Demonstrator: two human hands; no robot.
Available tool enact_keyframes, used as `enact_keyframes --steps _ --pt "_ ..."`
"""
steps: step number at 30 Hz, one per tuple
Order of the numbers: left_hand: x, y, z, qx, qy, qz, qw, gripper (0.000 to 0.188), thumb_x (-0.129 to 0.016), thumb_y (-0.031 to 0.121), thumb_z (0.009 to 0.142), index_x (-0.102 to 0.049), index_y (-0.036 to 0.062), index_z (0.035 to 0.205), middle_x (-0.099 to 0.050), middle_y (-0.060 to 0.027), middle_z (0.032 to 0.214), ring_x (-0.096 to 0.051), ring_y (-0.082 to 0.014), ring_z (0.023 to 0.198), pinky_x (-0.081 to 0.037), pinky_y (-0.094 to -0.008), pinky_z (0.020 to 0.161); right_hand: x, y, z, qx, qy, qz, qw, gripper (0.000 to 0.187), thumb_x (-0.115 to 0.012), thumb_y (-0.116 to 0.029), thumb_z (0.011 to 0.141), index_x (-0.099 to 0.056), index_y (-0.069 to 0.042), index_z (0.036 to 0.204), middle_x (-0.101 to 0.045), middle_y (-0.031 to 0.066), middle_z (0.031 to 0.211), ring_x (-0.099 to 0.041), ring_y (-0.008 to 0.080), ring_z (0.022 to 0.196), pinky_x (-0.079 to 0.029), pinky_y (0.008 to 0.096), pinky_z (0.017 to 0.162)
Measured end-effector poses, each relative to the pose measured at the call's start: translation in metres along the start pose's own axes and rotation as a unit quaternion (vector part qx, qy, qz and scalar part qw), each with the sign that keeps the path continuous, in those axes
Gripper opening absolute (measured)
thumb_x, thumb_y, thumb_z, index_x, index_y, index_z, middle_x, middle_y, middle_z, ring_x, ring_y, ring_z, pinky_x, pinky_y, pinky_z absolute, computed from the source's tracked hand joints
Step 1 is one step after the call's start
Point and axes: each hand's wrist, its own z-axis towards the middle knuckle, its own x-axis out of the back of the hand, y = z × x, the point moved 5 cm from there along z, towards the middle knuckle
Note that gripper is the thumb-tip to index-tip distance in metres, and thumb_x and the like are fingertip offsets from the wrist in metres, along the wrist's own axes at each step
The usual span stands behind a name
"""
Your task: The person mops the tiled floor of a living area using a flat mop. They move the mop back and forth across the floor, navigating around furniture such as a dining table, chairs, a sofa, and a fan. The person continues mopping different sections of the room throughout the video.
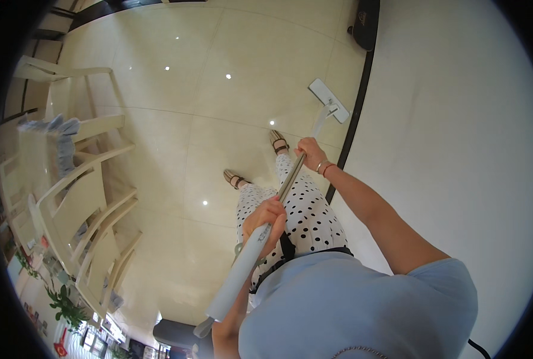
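I hold a flat mop by its long handle [290,182] with both hands. My right hand [310,153] grips the thin metal part of the handle lower down, arm stretched out. Higher up, on the thick grey grip [239,272], sits my left hand [266,220]. The white rectangular mop head [329,100] rests on the glossy cream floor tiles [206,102], close to the dark skirting strip [353,119] at the foot of the white wall. My sandalled feet [278,142] stand just behind the mop head.
Several cream wooden chairs [87,197] stand along the left, one with a blue-grey cloth [63,128] draped over it. A white wall [452,119] runs on the right. A dark object [365,24] sits by the wall at the top. Green plants [66,305] are at lower left.
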Motion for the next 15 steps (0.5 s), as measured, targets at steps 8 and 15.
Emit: enact_keyframes --steps 8,15 --pt "0.079 0.099 -0.027 0.004 0.011 0.079 0.997 0.017 -0.057 -0.008 0.084 -0.050 0.0025 0.073 -0.062 -0.0113 0.079 -0.061 -0.0223 0.079 -0.047 -0.0517 0.098 -0.046 -0.126 0.011 0.078 0.051 0.093 0.991 0.011 -0.062 -0.005 0.074 -0.054 -0.011 0.073 -0.055 0.0079 0.079 -0.051 0.0324 0.087 -0.044 0.0402 0.078" --pt "0.124 0.208 -0.056 -0.002 0.044 0.215 0.976 0.017 -0.060 -0.002 0.079 -0.048 0.0044 0.068 -0.058 -0.0116 0.068 -0.060 -0.0240 0.069 -0.049 -0.0530 0.090 -0.080 -0.283 0.031 0.083 -0.001 0.222 0.972 0.022 -0.063 -0.017 0.085 -0.053 -0.006 0.069 -0.057 0.0104 0.077 -0.052 0.0334 0.087 -0.046 0.0426 0.077"
